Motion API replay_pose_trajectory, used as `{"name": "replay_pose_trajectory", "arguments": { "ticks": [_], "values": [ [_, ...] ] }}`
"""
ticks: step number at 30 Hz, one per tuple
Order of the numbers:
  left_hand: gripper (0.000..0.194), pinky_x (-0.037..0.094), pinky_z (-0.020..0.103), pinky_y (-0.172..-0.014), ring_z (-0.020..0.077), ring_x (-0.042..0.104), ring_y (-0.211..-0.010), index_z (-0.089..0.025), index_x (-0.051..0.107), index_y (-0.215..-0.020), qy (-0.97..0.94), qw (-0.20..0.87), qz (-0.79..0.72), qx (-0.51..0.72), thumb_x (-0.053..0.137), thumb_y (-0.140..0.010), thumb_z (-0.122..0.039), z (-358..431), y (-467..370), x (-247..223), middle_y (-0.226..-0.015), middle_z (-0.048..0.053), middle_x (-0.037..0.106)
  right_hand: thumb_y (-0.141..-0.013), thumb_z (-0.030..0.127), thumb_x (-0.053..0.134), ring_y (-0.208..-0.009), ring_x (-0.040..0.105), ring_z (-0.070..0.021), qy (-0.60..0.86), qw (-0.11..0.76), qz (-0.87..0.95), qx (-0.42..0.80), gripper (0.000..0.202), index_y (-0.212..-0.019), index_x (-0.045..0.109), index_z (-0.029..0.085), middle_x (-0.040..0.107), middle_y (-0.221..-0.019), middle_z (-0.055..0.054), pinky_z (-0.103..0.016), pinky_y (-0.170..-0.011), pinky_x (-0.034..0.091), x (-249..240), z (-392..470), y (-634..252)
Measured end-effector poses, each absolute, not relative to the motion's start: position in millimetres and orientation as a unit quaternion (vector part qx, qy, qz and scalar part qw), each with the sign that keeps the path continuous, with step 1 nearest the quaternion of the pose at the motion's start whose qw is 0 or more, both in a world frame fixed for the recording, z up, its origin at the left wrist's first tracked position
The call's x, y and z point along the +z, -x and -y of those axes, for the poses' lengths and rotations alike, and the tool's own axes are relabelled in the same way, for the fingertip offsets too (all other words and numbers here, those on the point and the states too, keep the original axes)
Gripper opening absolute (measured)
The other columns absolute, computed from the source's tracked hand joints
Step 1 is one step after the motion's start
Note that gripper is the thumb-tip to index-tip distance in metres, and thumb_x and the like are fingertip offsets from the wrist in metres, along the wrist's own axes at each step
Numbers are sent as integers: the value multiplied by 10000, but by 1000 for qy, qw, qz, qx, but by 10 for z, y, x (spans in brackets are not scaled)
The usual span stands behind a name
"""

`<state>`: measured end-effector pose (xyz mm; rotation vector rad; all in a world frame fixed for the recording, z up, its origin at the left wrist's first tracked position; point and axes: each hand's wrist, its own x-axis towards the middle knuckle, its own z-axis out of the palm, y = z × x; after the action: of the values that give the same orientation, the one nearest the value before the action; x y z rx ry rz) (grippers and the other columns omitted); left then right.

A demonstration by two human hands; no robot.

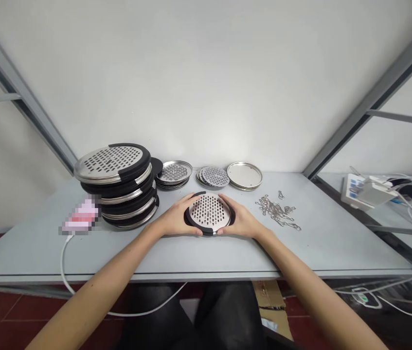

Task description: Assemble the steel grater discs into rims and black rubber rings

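A round grater point(210, 212), with a slotted silver face and black pieces along its rim, lies near the front middle of the grey table. My left hand point(179, 217) curls round its left side, thumb at the front edge. The right side is clasped by my right hand point(241, 218), whose thumb also presses near the front. Behind it are a small stack of loose perforated discs point(214, 177), a stack of shallow metal trays point(245, 175) and a metal tray with a perforated disc in it point(174, 173).
A tall leaning stack of black-rimmed graters point(113, 163) stands on the left, beside a blurred phone point(80, 215) on a white cable point(63, 265). Small metal clips point(277, 211) lie scattered at right. A power strip point(355, 189) with cables sits beyond the right table frame.
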<state>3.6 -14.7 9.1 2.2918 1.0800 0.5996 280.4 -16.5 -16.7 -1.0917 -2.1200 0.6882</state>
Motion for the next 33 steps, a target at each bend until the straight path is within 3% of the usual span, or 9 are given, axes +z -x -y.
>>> {"name": "replay_pose_trajectory", "arguments": {
  "ticks": [5,10,16,20,22,26,33],
  "values": [
    [967,276,488,-1184,351,265,-1451,-239,420,-1453,-871,226,-382,210,811,-631,-562,174,-24,91,-1596,115,238,-531,628,830,-1303,483,-405,440,338,810,192,1110,-1445,392,175,494,-1425,-208,-585,-1081,388,-145,154,-2817],
    [672,272,471,-1187,287,291,-1450,-242,531,-1367,-883,179,-374,219,713,-786,-526,175,-34,31,-1526,93,400,-581,640,800,-1348,433,-401,440,329,817,175,1012,-1410,446,178,459,-1454,-219,-587,-1102,356,-148,165,-2862],
    [563,363,478,-1133,285,447,-1356,-233,567,-1324,-873,155,-367,282,684,-833,-482,177,-67,51,-1429,110,522,-612,574,819,-1412,342,-396,416,328,826,192,990,-1440,431,192,337,-1543,-207,-575,-1134,314,-153,181,-2910],
    [424,445,456,-1059,263,561,-1214,-208,615,-1241,-861,130,-358,337,635,-883,-435,169,-69,94,-1293,114,617,-836,399,677,-1327,486,-323,408,382,814,159,520,-1322,582,242,498,-1450,-137,-512,-1108,394,-150,159,-2914],
    [417,449,455,-1056,266,563,-1204,-195,621,-1215,-859,130,-347,353,661,-866,-419,164,-65,95,-1253,116,636,-878,348,627,-1270,547,-293,404,401,809,148,410,-1279,618,258,592,-1360,-109,-494,-1098,414,-153,149,-2917],
    [420,410,461,-1103,258,513,-1279,-199,567,-1277,-863,143,-315,369,647,-880,-312,157,-60,69,-1290,107,616,-885,311,616,-1201,604,-271,403,436,786,172,383,-1262,619,240,659,-1274,-93,-467,-1074,447,-164,139,-2922],
    [359,446,416,-1080,215,574,-1216,-217,554,-1288,-859,152,-303,383,545,-931,-177,176,-57,49,-1291,80,622,-858,302,628,-1162,621,-273,430,451,756,201,429,-1273,590,199,652,-1272,-116,-458,-1025,482,-162,132,-2894]
  ]
}}
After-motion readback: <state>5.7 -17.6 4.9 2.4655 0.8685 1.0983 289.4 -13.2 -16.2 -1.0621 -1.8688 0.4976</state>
